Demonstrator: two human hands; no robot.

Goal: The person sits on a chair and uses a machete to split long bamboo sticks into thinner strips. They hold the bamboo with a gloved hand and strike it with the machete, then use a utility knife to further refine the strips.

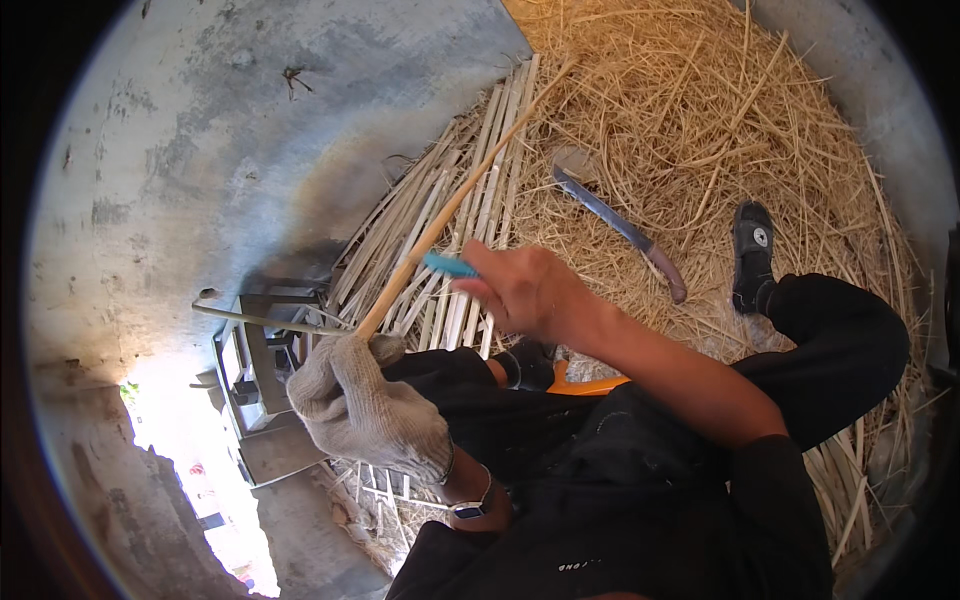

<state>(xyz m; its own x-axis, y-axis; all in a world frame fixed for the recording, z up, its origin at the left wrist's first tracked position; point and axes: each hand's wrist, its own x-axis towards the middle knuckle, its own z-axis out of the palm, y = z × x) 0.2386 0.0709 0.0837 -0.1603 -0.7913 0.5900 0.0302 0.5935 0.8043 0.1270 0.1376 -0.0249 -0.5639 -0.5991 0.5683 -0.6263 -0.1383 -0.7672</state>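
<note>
My left hand (370, 405), in a pale knitted work glove, is closed around the lower end of a long tan stick (440, 222). The stick slants up and away to the right, thinning toward its far tip over the shavings. My bare right hand (530, 290) grips a small teal tool (449, 264) beside the stick, a short way above the glove. Only part of this tool shows past my fingers, so its blade and exact kind cannot be made out. Whether it touches the stick is unclear.
Light split slats (490, 200) lie piled against the grey wall (250, 130). A machete (612, 215) with a brown handle rests on the heap of straw-like shavings (690, 110). Part of an orange seat (590, 387) shows beneath me. A dark wooden frame (255, 370) stands at left, near a bright opening.
</note>
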